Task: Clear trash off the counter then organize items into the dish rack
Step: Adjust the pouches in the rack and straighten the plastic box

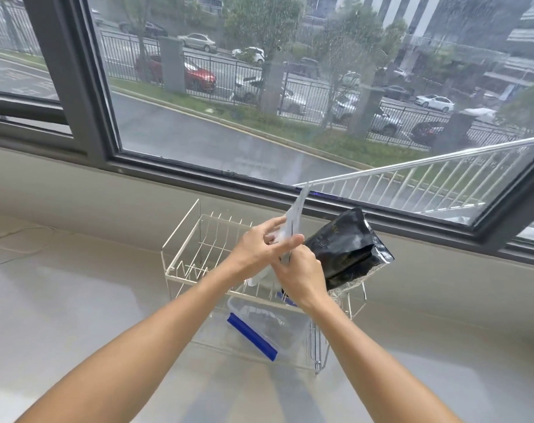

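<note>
Both hands meet above the white wire dish rack [180, 239] on the pale counter [76, 300]. My left hand [259, 248] pinches a thin white paper wrapper [296, 212] that sticks up toward the window. My right hand [299, 276] grips a crumpled black foil bag [348, 248], which juts out to the right over the rack. A clear plastic container with a blue clip lid [253, 334] lies tilted in the rack's lower part, below my wrists. Something pale hangs under my left hand; I cannot tell what it is.
A large window with a dark frame [198, 175] runs along the back of the counter, above a low beige sill wall. A thin cord [24, 239] lies on the counter at far left. Bare counter stretches left and front of the rack.
</note>
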